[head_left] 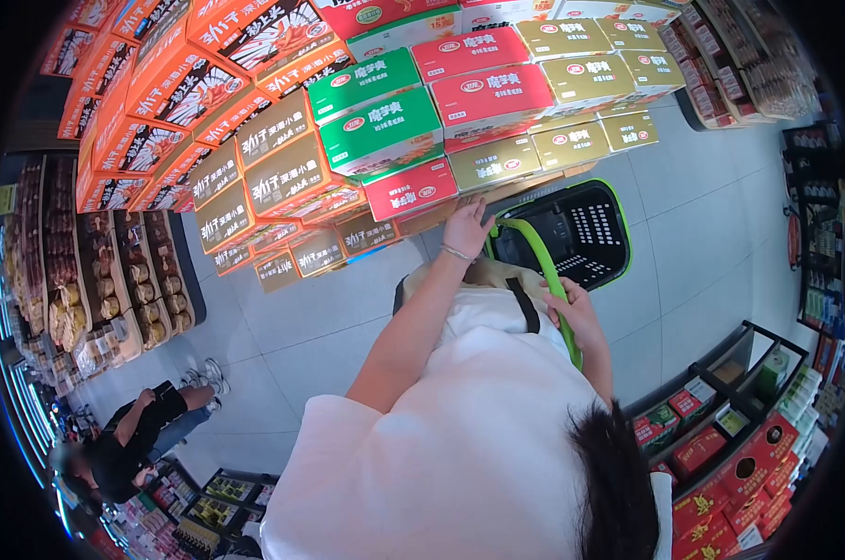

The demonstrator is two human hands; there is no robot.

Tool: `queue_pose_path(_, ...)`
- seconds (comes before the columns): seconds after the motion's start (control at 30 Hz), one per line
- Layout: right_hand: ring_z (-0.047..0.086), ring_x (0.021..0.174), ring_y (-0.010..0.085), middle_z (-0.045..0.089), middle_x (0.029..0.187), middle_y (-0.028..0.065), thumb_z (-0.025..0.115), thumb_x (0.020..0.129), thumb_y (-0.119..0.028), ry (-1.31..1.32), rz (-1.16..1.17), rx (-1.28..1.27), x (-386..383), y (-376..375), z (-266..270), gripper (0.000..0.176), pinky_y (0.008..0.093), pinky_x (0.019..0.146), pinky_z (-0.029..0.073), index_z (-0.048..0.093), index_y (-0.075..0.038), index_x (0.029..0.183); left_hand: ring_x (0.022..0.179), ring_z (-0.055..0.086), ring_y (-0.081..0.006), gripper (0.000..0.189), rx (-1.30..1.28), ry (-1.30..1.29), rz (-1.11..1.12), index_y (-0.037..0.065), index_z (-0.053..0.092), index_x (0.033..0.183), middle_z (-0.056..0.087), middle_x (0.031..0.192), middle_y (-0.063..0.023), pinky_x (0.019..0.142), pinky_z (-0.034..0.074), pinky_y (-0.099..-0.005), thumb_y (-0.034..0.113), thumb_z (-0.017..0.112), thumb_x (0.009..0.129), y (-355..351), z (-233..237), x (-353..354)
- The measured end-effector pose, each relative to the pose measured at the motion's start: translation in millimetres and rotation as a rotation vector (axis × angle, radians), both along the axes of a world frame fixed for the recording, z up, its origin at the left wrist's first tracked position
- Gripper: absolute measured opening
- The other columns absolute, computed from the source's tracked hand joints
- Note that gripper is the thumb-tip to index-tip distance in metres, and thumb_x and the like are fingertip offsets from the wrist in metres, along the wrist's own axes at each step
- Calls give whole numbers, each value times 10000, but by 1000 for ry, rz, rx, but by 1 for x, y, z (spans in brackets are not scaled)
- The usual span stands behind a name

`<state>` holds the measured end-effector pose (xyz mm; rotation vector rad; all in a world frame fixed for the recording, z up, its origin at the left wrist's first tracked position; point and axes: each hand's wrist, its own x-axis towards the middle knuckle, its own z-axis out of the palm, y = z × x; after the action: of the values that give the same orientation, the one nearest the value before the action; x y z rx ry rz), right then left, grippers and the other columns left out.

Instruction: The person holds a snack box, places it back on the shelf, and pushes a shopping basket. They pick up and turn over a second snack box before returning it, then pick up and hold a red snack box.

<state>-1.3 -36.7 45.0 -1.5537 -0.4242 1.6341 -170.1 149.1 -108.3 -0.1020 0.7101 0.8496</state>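
Note:
My left hand [468, 230] reaches out with its fingers stretched and apart, close to the bottom row of stacked snack boxes. Nearest to it are a red box [411, 191] and a gold box [495, 164]. My right hand [578, 315] is closed around the green handle [540, 250] of a black shopping basket [555, 254]. The basket has a green rim and slotted walls, and hangs on my right side beside the display. No goods show in the part of its inside that I see.
Orange boxes [175, 84] and green boxes [381, 133] rise in a large stack ahead. Shelves of packaged food [114, 271] stand at the left, and another shelf rack [721, 411] at the lower right. A person in dark clothes [128, 439] stands at the lower left on the tiled floor [264, 345].

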Motion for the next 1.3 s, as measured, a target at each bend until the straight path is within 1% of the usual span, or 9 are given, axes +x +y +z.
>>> queue_pose_path(0.07,457,510,41,519,657,-36,659,910,-94,10,-2,-4,0,-1,0,254,205,460,343,592,11,1131,1390,351,-186,333,-11,6,2,153,472,1212,492,1404,-47,1140,235,-525,95,555,895,1,2,-2)
queue_pose_path(0.27,457,499,46,528,661,-34,670,907,-101,38,-11,-8,-3,0,1,261,208,458,350,595,4,1134,1327,446,-232,268,5,151,-68,115,489,1188,533,1363,-73,1094,338,-504,167,534,929,-2,18,-4)
queue_pose_path(0.43,475,489,54,541,631,-24,668,907,-92,38,-11,-46,-7,2,0,250,217,459,371,599,-3,1131,1236,529,-259,489,70,334,-466,116,427,1379,553,1338,-117,1018,425,-438,309,557,950,-16,5,-7)
queue_pose_path(0.53,497,495,64,553,616,-13,668,906,-88,36,-1,-35,-11,7,-1,240,221,467,391,602,-7,1122,1217,530,-239,637,177,481,-634,122,324,1482,552,1335,-99,1016,418,-412,376,567,950,-25,34,4)
queue_pose_path(0.7,512,499,76,564,623,-1,681,893,-77,35,14,-19,-19,11,-4,243,228,477,408,597,-3,1108,1108,578,-191,863,345,534,-725,113,132,1567,567,1253,-79,954,456,-346,425,624,930,-34,65,20)
queue_pose_path(0.8,520,507,77,571,642,1,684,886,-67,30,11,-14,-22,12,-7,246,229,487,421,593,1,1104,951,619,-161,1014,619,541,-717,35,28,1558,610,1031,-91,778,511,-247,345,724,888,-44,70,24)
queue_pose_path(0.9,534,523,76,580,669,3,688,879,-59,6,-6,-10,-26,13,-7,245,227,498,434,591,2,1096,1052,607,-193,968,719,573,-743,69,41,1561,598,1119,-149,895,501,-323,372,693,912,-47,71,19)
queue_pose_path(1.23,555,564,77,595,721,8,701,859,-44,-32,-7,10,-42,17,-9,286,234,523,455,573,12,1109,1027,601,-204,1028,800,573,-882,35,-18,1551,597,1107,-180,910,480,-317,451,665,906,-34,53,-2)
queue_pose_path(1.3,559,570,83,601,739,14,697,860,-34,-40,-28,-5,-46,17,-9,284,237,534,460,573,15,1111,1165,548,-255,1005,828,545,-831,33,-3,1548,521,1276,-233,1012,422,-335,456,649,912,-35,52,-3)
